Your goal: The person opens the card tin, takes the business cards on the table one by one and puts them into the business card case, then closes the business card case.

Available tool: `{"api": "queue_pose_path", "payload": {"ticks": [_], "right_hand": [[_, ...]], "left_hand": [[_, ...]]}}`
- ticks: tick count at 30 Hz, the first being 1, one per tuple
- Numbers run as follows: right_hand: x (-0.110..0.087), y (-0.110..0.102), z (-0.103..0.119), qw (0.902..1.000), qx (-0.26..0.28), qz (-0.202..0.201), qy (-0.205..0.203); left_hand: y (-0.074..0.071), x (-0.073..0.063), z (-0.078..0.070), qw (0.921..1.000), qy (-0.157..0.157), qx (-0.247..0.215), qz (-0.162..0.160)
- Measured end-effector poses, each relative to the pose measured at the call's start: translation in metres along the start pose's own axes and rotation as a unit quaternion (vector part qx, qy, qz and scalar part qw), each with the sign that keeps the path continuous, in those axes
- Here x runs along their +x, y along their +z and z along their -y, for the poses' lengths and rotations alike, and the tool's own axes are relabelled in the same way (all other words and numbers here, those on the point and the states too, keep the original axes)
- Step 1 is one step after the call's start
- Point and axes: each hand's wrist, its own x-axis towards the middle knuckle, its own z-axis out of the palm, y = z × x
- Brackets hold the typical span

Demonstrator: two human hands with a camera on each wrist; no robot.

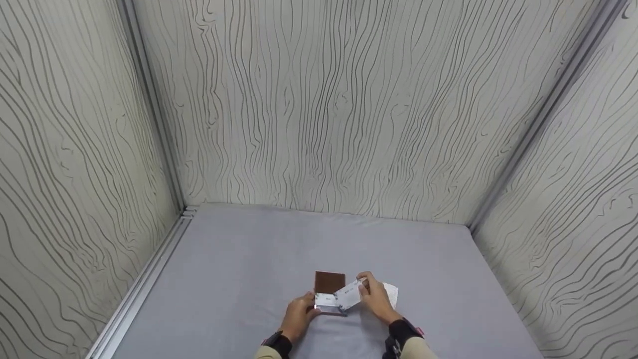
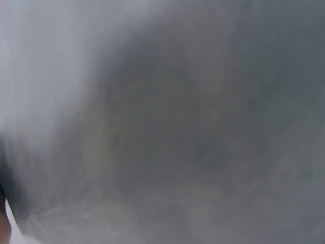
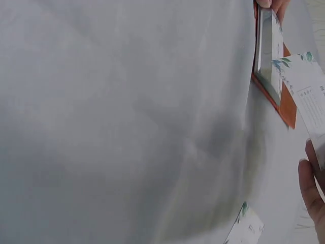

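Note:
A business card case [image 1: 330, 282] with a brown lid stands open in front of me. My left hand [image 1: 298, 315] grips its left side, and a white card [image 1: 327, 300] shows in its silvery tray. With my right hand [image 1: 376, 300] I pinch a second white business card [image 1: 350, 294], tilted, its lower left corner overlapping the case. Green-blue leaves and small print mark this card in the right wrist view, where my right fingers [image 3: 309, 188] hold its lower end. Only a sliver of finger [image 2: 4, 223] shows in the left wrist view.
Another white card [image 1: 392, 294] shows just beyond my right hand; a leaf-printed card [image 3: 246, 226] lies on the cloth in the right wrist view. Grey cloth [image 1: 249, 249] covers the table. Wood-patterned walls [image 1: 319, 109] enclose it at the back and sides, with a metal rail [image 1: 144, 284] along the left.

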Motion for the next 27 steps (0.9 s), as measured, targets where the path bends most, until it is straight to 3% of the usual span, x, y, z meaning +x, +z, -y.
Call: {"api": "queue_pose_path", "payload": {"ticks": [12, 19, 27], "right_hand": [[0.007, 0.027, 0.014, 0.9999, 0.0, 0.01, 0.004], [0.004, 0.037, 0.011, 0.9996, -0.008, 0.022, 0.015], [0.002, 0.047, 0.005, 0.9987, -0.039, 0.023, -0.025]], "left_hand": [[-0.001, -0.002, -0.001, 0.9988, 0.039, -0.009, -0.028], [-0.003, 0.0, -0.003, 0.9999, -0.003, -0.012, 0.003], [-0.003, 0.002, -0.003, 0.9999, -0.001, -0.001, 0.013]]}}
